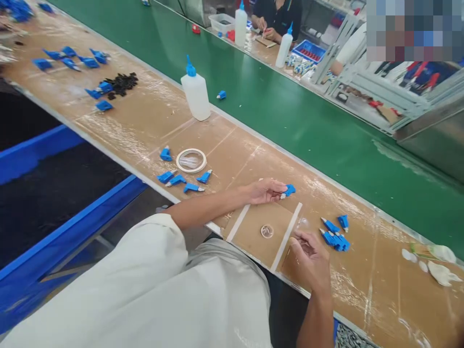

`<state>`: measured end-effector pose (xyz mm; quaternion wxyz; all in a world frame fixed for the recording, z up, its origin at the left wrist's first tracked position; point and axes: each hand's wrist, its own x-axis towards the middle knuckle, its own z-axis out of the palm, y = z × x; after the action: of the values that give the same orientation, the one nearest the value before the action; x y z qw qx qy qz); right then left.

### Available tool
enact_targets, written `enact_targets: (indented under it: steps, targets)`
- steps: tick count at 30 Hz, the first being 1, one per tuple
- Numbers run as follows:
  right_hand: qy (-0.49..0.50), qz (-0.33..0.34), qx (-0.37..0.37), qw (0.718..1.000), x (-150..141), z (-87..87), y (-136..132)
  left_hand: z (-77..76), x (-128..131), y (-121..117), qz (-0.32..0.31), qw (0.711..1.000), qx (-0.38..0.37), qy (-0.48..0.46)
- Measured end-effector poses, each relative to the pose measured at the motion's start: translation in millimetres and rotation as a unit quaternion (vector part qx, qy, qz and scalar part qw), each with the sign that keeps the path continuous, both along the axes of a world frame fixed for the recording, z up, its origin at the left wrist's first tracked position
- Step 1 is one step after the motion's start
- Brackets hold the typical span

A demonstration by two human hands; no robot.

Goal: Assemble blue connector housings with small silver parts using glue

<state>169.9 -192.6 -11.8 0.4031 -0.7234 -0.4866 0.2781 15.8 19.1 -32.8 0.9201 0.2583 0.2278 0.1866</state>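
My left hand [267,191] pinches a small blue plastic part with a pale tip [290,190] above the work table. My right hand [312,256] is held lower and to the right, near the white tape strip [287,237]; its fingers are curled together, and whatever may be in them is hidden. Between my hands, a small round dish [267,231] lies on a brown board [250,232]. To the right of my right hand is a group of similar blue parts [335,239]. More blue parts [176,180] lie left of my left forearm, beside a roll of tape [191,160].
Beyond the table runs a green conveyor belt [261,116] carrying one blue part [221,95]. A white bottle with a blue nozzle [196,94] stands at its near edge. Black pieces [123,84] lie far left, white scraps [440,270] far right. Another person [277,21] works across the belt.
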Motion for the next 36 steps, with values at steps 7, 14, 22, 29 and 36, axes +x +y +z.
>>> enact_targets:
  steps: [7,14,22,29,36]
  targets:
    - [-0.035,0.114,0.020,0.993,-40.8,-10.8,37.5,-3.5,-6.5,2.8,-0.009,0.999,-0.032,-0.008]
    - [-0.049,0.142,0.024,0.988,-41.0,-13.0,45.7,-7.7,-9.9,4.6,-0.025,0.999,-0.026,-0.021]
    - [-0.055,0.116,0.022,0.991,-39.6,-10.8,43.9,-8.7,-11.9,6.9,-0.023,0.999,-0.024,-0.019]
    - [-0.047,0.131,-0.006,0.990,-43.3,-13.4,47.4,-6.5,-14.9,6.0,-0.030,0.999,-0.021,-0.025]
    - [-0.025,0.144,0.023,0.989,-42.9,-17.2,48.9,-0.7,-14.2,6.7,-0.010,1.000,-0.029,0.000]
